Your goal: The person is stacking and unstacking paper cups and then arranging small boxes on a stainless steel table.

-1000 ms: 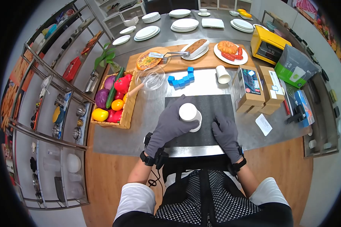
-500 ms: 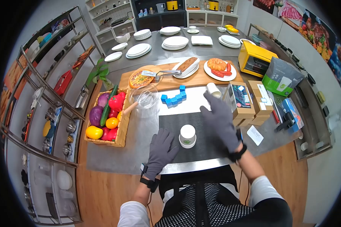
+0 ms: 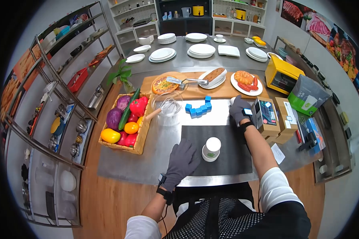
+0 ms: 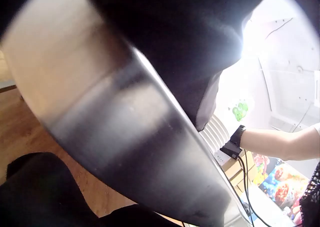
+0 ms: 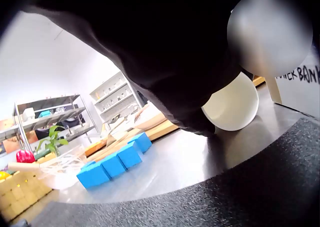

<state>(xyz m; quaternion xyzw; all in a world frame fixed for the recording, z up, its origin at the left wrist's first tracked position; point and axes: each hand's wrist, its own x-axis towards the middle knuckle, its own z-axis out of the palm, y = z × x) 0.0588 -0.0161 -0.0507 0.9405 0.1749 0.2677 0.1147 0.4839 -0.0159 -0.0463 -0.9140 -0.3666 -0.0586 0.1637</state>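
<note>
My right hand (image 3: pixel 239 109), in a grey glove, grips a white paper cup (image 5: pixel 237 107) that lies on its side at the back right of the worktop. Its open mouth faces the right wrist camera, and fingers come down along its side; the thumb is hidden. In the head view the hand covers most of that cup. My left hand (image 3: pixel 181 159), also gloved, rests with relaxed fingers at the left edge of the black mat (image 3: pixel 235 159). Just right of it stands an upside-down stack of white paper cups (image 3: pixel 212 149), their ridged rims and green print showing in the left wrist view.
Several blue cubes (image 3: pixel 198 110) sit in a bent row behind the mat. A vegetable basket (image 3: pixel 139 145) and a whisk (image 3: pixel 167 105) are at left, boxes (image 3: pixel 267 115) at right. A wooden board (image 3: pixel 187 93) bearing food spans the back.
My left hand has let go of the cup stack and moved left to the mat's edge. My right hand has reached forward from the mat to the lying cup and taken hold of it.
</note>
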